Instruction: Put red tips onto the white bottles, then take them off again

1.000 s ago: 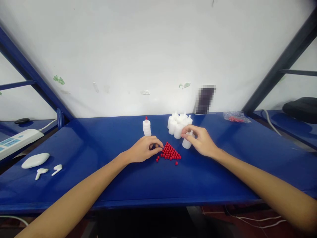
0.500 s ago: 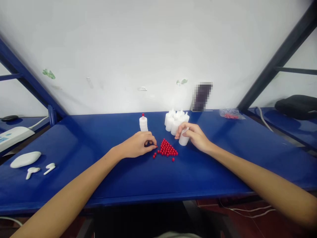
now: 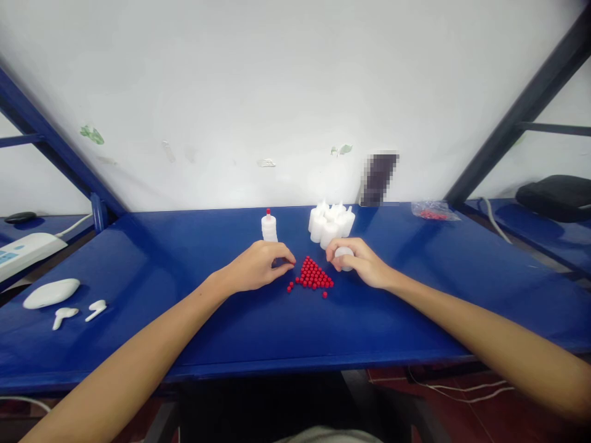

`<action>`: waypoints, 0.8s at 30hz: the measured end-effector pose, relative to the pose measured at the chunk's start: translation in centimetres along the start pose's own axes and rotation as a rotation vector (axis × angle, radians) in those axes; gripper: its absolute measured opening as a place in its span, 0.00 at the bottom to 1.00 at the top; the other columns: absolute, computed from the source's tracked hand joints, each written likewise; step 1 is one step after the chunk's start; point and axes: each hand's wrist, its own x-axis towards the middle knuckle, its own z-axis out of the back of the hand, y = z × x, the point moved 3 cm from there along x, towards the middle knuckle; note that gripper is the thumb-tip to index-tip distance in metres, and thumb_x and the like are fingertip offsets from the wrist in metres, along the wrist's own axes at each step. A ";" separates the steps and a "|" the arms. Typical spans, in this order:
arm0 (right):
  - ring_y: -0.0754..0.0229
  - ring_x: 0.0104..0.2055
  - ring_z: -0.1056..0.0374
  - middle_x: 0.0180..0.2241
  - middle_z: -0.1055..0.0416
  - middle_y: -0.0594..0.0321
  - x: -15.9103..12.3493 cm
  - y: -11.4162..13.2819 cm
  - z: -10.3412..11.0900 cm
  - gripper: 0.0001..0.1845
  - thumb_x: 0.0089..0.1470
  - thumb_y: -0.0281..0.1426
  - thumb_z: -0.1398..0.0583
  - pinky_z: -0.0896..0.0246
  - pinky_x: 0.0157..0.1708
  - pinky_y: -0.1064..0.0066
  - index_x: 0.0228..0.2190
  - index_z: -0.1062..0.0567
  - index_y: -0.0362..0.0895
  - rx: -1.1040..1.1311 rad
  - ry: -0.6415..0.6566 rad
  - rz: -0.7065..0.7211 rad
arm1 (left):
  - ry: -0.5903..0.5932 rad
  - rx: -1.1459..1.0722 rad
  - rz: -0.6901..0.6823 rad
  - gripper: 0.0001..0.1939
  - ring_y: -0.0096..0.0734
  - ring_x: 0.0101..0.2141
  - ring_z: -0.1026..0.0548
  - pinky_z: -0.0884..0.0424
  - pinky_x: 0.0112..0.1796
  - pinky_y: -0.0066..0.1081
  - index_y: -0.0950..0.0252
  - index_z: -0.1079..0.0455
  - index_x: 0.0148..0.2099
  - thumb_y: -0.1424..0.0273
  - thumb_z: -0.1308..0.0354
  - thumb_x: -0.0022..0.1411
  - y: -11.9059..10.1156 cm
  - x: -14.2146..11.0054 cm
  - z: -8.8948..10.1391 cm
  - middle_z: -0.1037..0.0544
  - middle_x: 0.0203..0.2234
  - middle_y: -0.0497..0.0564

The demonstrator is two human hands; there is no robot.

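Note:
A pile of small red caps (image 3: 313,276) lies on the blue table (image 3: 231,320). My left hand (image 3: 258,266) rests just left of the pile, fingers pinched together at its edge; what they pinch is hidden. My right hand (image 3: 357,261) is curled round a small white bottle (image 3: 344,253), tilted down toward the pile's right side. Behind it stands a cluster of uncapped white bottles (image 3: 330,223). One white bottle with a red cap (image 3: 268,226) stands apart, behind my left hand.
A white earbud case (image 3: 50,293) and two earbuds (image 3: 76,312) lie at the table's left. A power strip (image 3: 23,247) sits on the left shelf. A clear bag of red caps (image 3: 431,211) lies at the back right, and a black object (image 3: 554,194) beyond.
My right hand has lifted one white bottle away from the cluster and brought it down toward the red pile. My left hand has stayed pinched at the pile's left edge.

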 end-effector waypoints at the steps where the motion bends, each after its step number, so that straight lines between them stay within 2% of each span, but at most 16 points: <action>1: 0.64 0.24 0.40 0.21 0.35 0.67 0.0 0.2 0.0 0.05 0.47 0.27 0.46 0.46 0.26 0.72 0.27 0.29 0.43 -0.042 -0.014 0.017 | -0.063 -0.020 -0.012 0.09 0.28 0.35 0.24 0.29 0.38 0.27 0.64 0.25 0.45 0.70 0.44 0.66 -0.2 0.0 0.1 0.20 0.37 0.50; 3: 0.64 0.23 0.43 0.20 0.37 0.68 -0.2 0.7 -0.1 0.04 0.47 0.29 0.46 0.49 0.25 0.72 0.25 0.31 0.43 -0.195 -0.039 0.079 | -0.191 -0.064 -0.052 0.11 0.28 0.37 0.23 0.28 0.40 0.28 0.63 0.26 0.49 0.69 0.45 0.67 -0.9 0.0 0.3 0.20 0.40 0.51; 5: 0.65 0.22 0.45 0.19 0.39 0.68 -0.3 1.4 -0.4 0.06 0.48 0.30 0.45 0.51 0.25 0.71 0.22 0.33 0.44 -0.395 -0.056 0.142 | -0.281 -0.119 -0.084 0.11 0.29 0.38 0.23 0.27 0.41 0.29 0.63 0.26 0.49 0.69 0.46 0.68 -1.8 0.0 0.2 0.19 0.40 0.52; 8: 0.63 0.23 0.42 0.20 0.36 0.67 -0.5 2.3 -1.1 0.04 0.46 0.28 0.45 0.50 0.27 0.70 0.23 0.32 0.44 -0.592 -0.087 0.167 | -0.341 -0.236 -0.057 0.09 0.28 0.36 0.22 0.25 0.39 0.27 0.64 0.24 0.45 0.68 0.45 0.68 -3.0 0.0 -0.3 0.19 0.38 0.52; 11: 0.61 0.29 0.37 0.29 0.31 0.63 -0.5 2.8 -1.8 0.03 0.46 0.27 0.44 0.47 0.30 0.70 0.26 0.30 0.44 -0.655 -0.105 0.194 | -0.375 -0.326 -0.032 0.09 0.25 0.32 0.22 0.25 0.35 0.25 0.65 0.25 0.45 0.68 0.42 0.66 -3.8 0.0 -0.8 0.18 0.38 0.51; 13: 0.61 0.30 0.36 0.30 0.30 0.63 -0.5 2.9 -2.2 0.03 0.48 0.27 0.44 0.48 0.30 0.70 0.27 0.29 0.44 -0.668 -0.088 0.186 | -0.387 -0.350 -0.057 0.08 0.25 0.32 0.22 0.25 0.35 0.24 0.65 0.25 0.45 0.69 0.42 0.66 -4.2 0.0 -1.0 0.18 0.38 0.51; 18: 0.62 0.26 0.35 0.25 0.28 0.66 -0.6 3.2 -2.6 0.03 0.52 0.29 0.43 0.51 0.27 0.72 0.30 0.29 0.44 -0.661 -0.068 0.114 | -0.377 -0.339 -0.159 0.07 0.27 0.35 0.23 0.25 0.37 0.26 0.66 0.25 0.44 0.71 0.43 0.67 -4.7 0.0 -1.1 0.19 0.37 0.52; 22: 0.63 0.24 0.39 0.23 0.30 0.66 -1.0 4.0 -2.6 0.03 0.50 0.30 0.43 0.54 0.26 0.71 0.26 0.32 0.44 -0.693 -0.045 0.188 | -0.325 -0.311 -0.137 0.07 0.24 0.30 0.26 0.28 0.33 0.25 0.65 0.26 0.42 0.68 0.43 0.66 -4.7 0.0 -1.3 0.22 0.32 0.51; 24: 0.63 0.23 0.41 0.22 0.32 0.66 -1.2 4.4 -2.7 0.07 0.49 0.34 0.42 0.54 0.26 0.71 0.25 0.34 0.44 -0.689 -0.011 0.244 | -0.273 -0.306 -0.131 0.08 0.23 0.27 0.28 0.30 0.31 0.24 0.64 0.26 0.43 0.67 0.43 0.67 -4.8 0.0 -1.6 0.23 0.29 0.49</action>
